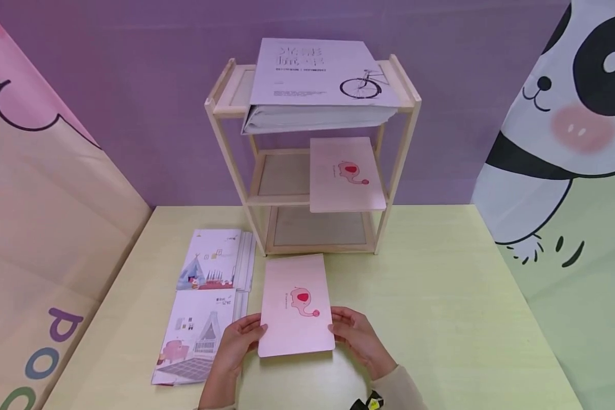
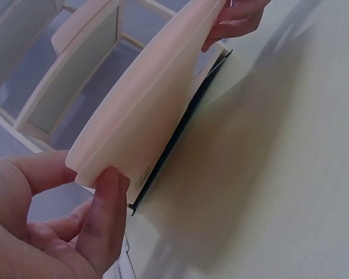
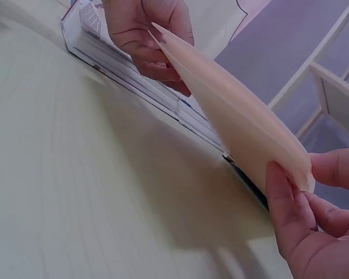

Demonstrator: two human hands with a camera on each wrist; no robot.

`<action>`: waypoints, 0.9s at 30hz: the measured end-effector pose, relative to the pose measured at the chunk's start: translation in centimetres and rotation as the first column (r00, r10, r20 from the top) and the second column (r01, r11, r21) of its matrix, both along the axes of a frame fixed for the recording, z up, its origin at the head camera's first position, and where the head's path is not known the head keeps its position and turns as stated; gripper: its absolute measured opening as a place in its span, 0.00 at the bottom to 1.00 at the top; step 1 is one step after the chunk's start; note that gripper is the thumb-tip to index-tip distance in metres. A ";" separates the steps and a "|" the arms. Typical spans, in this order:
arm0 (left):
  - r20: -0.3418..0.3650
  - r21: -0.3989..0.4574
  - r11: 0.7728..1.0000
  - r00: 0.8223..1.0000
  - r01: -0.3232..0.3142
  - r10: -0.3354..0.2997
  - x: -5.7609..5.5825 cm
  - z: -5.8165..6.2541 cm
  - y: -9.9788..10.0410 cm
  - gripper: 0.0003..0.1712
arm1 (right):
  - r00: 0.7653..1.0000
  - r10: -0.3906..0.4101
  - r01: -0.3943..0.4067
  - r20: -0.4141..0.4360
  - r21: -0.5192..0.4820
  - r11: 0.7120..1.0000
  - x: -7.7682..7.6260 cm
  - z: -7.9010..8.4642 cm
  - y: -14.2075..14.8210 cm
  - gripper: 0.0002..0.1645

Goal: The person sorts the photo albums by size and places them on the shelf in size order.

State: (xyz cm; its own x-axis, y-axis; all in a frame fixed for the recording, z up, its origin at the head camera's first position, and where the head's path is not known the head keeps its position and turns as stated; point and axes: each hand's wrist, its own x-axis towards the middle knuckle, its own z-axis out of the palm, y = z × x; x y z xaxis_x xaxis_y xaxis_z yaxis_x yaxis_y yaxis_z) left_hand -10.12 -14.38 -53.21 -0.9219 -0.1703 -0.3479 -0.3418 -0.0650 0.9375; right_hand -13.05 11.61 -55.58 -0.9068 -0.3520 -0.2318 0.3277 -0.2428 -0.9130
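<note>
A thin pink notebook (image 1: 282, 330) with a red-eared elephant on its cover is held between both hands. My left hand (image 1: 238, 341) pinches its left edge, thumb on the cover side. The right hand (image 1: 356, 340) pinches the opposite edge. In the left wrist view the notebook (image 2: 145, 99) bows slightly and is raised off the table, casting a shadow. A second pink elephant notebook (image 1: 333, 191) lies on the middle tier of the wooden shelf (image 1: 279, 200), its front edge overhanging slightly.
A thick white book (image 1: 307, 85) with a bicycle picture lies on the shelf's top tier. Left of the hands, two stacks of illustrated books, the nearer stack (image 1: 195, 336) and the farther stack (image 1: 215, 259), lie on the table (image 1: 456, 307). A thin dark edge (image 2: 180, 133) shows beneath the held notebook.
</note>
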 end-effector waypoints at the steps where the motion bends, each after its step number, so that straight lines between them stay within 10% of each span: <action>1: 0.000 0.002 1.000 1.000 -0.003 0.003 0.0 0.1 0.0 0.23 | 1.000 0.001 -0.001 -0.005 0.000 1.000 0.0 0.0 0.0 0.27; 27: -0.066 -0.008 1.000 0.998 -0.020 0.020 -0.8 4.3 -0.2 0.21 | 0.993 -0.018 0.021 -0.115 0.026 0.999 -0.1 4.3 0.0 0.27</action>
